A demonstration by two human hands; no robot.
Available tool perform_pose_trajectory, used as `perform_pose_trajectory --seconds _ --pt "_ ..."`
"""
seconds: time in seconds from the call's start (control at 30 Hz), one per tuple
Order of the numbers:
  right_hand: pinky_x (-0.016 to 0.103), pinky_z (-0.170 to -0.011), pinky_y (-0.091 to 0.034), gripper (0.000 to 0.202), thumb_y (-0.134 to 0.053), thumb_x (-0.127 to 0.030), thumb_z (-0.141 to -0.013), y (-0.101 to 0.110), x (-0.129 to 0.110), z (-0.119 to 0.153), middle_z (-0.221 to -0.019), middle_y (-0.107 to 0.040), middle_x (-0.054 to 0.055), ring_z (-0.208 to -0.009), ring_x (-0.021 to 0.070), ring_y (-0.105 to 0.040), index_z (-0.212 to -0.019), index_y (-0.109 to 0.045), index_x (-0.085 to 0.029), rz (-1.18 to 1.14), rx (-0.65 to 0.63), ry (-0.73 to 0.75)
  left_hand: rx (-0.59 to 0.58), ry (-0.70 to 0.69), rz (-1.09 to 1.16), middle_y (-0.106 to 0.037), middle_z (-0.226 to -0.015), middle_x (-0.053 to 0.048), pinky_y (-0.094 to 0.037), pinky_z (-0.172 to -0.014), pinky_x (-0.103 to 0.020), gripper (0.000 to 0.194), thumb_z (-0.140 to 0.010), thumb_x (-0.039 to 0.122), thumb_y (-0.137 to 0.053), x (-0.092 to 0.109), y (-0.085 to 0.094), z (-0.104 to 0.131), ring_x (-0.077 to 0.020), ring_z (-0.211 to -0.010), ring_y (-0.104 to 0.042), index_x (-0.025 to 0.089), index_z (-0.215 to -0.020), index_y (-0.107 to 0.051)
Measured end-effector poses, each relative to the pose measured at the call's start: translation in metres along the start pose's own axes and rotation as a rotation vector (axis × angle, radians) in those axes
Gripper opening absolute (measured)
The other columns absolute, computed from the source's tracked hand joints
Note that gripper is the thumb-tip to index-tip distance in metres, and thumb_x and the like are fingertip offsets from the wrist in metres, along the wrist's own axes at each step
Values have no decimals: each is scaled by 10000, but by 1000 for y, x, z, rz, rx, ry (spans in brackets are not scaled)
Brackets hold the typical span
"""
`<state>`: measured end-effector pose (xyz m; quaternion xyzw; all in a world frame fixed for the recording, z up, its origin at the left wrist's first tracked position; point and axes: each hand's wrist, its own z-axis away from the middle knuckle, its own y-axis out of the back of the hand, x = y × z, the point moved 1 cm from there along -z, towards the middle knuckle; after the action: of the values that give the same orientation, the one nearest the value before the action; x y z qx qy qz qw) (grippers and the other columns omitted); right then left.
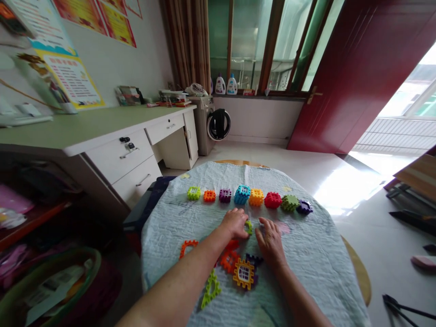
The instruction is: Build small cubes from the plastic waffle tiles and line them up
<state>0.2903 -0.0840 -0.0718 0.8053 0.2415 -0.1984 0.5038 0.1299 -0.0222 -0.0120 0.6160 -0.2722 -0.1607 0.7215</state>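
Observation:
My left hand [235, 222] is closed around a small lime-green interlocking plastic piece [250, 227] at the middle of the table; the fingers hide part of it. Just right of it, my right hand [270, 240] rests low over the cloth with its fingers apart and holds nothing. Nearer to me, between my forearms, lie loose notched pieces: orange-red ones [229, 260], a yellow square with a latticed middle [244, 274], a dark purple piece [254, 260] and a lime-green triangle [211, 289]. An orange frame [187, 248] is partly covered by my left forearm.
A row of assembled cubes crosses the table beyond my hands, from a lime-green cube [194, 193] to a dark purple one [304, 207]. A pale blue cloth [306, 263] covers the round table. A desk [112, 122] stands left, a washing machine [203, 125] behind.

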Motion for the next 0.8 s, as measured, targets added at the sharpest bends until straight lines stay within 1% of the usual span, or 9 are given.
perform_pose_trajectory --seconds 0.2,0.27,0.33,0.47,0.57,0.63,0.67,0.73,0.8 --pt "444 -975 -419 344 -486 -366 -886 -2 4 0 -1110 -641 103 -1061 258 -558 -1169 -577 -194 39 -13 31 145 -120 -92 -661 -989 -116 -389 -955 -454 432 -718 517 -654 -19 4 21 -279 -995 -588 180 -986 -679" --pt "444 -969 -419 341 -488 -369 -882 -2 4 0 -1105 -643 101 -1059 261 -561 -1163 -579 -199 61 -17 34 136 -121 -101 -666 -982 -115 -381 -955 -456 424 -725 507 -654 -25 5 27 -276 -990 -591 183 -996 -675" --pt "440 -965 -419 338 -492 -371 -880 -2 3 0 -1103 -643 99 -1058 262 -563 -1160 -580 -204 74 -23 35 93 -108 -109 -665 -1000 -115 -395 -930 -451 410 -708 493 -666 -27 6 28 -280 -994 -594 192 -987 -678" --pt "442 -972 -413 332 -495 -372 -881 -1 2 1 -1104 -641 100 -1060 263 -564 -1154 -578 -203 88 -33 33 0 -105 -149 -662 -1006 -114 -415 -903 -444 384 -640 454 -709 -21 11 20 -290 -981 -605 197 -925 -696" --pt "440 -978 -412 334 -494 -374 -883 -1 3 1 -1112 -638 103 -1071 264 -562 -1153 -574 -195 98 -39 36 59 -139 -132 -661 -974 -109 -401 -943 -446 374 -636 428 -711 -24 16 20 -285 -965 -607 182 -917 -691" --pt "437 -982 -411 336 -496 -376 -884 -1 4 2 -1119 -637 102 -1077 263 -561 -1157 -571 -195 102 -43 39 158 -135 -81 -660 -980 -97 -402 -950 -428 386 -653 417 -701 -39 24 26 -273 -964 -605 186 -961 -682" --pt "437 -983 -411 338 -496 -377 -885 -2 4 2 -1124 -636 103 -1080 263 -561 -1160 -569 -194 103 -46 41 212 -116 -50 -660 -988 -88 -409 -945 -414 401 -657 415 -700 -51 29 31 -266 -965 -604 193 -991 -676" --pt "440 -986 -409 345 -499 -383 -884 -2 5 2 -1133 -633 105 -1082 264 -558 -1162 -567 -191 107 -53 45 314 -50 3 -662 -1016 -69 -412 -958 -397 437 -655 387 -705 -83 40 44 -254 -977 -601 214 -1055 -663" --pt "443 -989 -406 350 -503 -386 -881 -2 6 2 -1136 -632 109 -1081 266 -557 -1161 -568 -186 111 -59 48 367 51 6 -661 -1026 -65 -424 -956 -389 411 -663 329 -685 -121 53 55 -252 -987 -602 219 -1058 -668"
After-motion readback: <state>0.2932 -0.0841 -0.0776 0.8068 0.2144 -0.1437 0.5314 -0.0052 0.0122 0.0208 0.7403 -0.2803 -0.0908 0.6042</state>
